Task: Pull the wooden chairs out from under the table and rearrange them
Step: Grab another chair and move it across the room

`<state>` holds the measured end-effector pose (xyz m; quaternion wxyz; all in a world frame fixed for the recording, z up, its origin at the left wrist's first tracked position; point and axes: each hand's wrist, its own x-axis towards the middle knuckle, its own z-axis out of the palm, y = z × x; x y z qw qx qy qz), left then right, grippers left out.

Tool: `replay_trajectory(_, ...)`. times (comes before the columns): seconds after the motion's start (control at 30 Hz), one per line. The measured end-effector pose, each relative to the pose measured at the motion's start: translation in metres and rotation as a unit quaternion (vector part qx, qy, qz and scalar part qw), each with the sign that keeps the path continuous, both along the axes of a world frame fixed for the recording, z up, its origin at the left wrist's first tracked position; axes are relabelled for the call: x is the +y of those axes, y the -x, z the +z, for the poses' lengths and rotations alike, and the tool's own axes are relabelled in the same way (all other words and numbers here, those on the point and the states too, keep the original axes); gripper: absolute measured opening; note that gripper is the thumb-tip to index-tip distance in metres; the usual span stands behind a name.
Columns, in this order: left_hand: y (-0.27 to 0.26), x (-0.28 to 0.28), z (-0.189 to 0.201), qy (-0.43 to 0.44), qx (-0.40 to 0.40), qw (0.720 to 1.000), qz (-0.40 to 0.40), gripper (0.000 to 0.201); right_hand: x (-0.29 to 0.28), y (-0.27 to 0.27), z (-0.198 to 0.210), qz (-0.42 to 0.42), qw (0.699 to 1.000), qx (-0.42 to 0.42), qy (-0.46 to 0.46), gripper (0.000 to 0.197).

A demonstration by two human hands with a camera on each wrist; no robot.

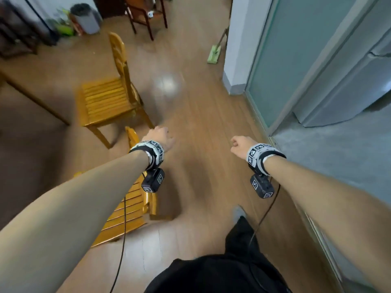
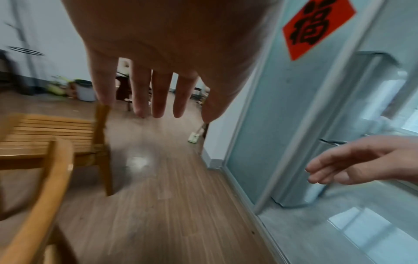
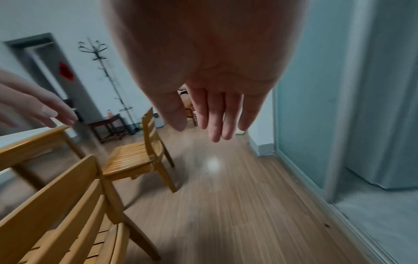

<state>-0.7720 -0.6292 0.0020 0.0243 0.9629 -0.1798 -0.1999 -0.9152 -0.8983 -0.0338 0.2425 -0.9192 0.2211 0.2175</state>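
Two yellow wooden chairs stand out on the floor, right of the table [image 1: 31, 92]. The far chair [image 1: 105, 100] faces the table. The near chair [image 1: 131, 208] is partly hidden under my left forearm. My left hand [image 1: 160, 136] hovers just above and right of the near chair's backrest top [image 1: 131, 134], holding nothing. Its fingers [image 2: 158, 96] hang straight and spread. My right hand [image 1: 241, 144] is out over bare floor, well clear of both chairs, its fingers [image 3: 214, 116] straight and empty. The near chair's backrest [image 3: 63, 205] and the far chair [image 3: 138, 155] show in the right wrist view.
A frosted glass sliding door [image 1: 296, 49] and a fridge [image 1: 349, 92] line the right side. A green mop [image 1: 214, 53] leans by the wall corner. A grey bin [image 1: 86, 20] and a dark red chair [image 1: 146, 15] stand at the back. Wooden floor lies between.
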Motion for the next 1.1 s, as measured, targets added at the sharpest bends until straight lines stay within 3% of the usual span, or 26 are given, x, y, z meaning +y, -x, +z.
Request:
replay_trajectory(0.2,-0.039,0.046,0.004,0.010,0.013,0.978,0.210,0.056,0.007,-0.161,-0.004,0.191,0.981,0.015,-0.010,0.049)
replay_trajectory(0.5,-0.050,0.124,-0.015,0.011,0.020,0.894,0.447,0.049,0.113,-0.318,-0.014,0.414,0.910,0.011,0.022,0.048)
replay_trajectory(0.8,-0.033,0.157,-0.038,0.048,0.018,0.804,0.593,0.053,0.225,-0.384,-0.025,0.575,0.817,-0.001,0.032,0.045)
replay_trajectory(0.93,-0.016,0.151,-0.049,0.049,0.030,0.747,0.663,0.053,0.254,-0.393,-0.033,0.655,0.756,-0.001,0.021,0.031)
replay_trajectory(1.1,0.007,0.106,-0.067,0.057,0.022,0.664,0.745,0.049,0.271,-0.399,-0.053,0.741,0.671,0.019,0.013,0.042)
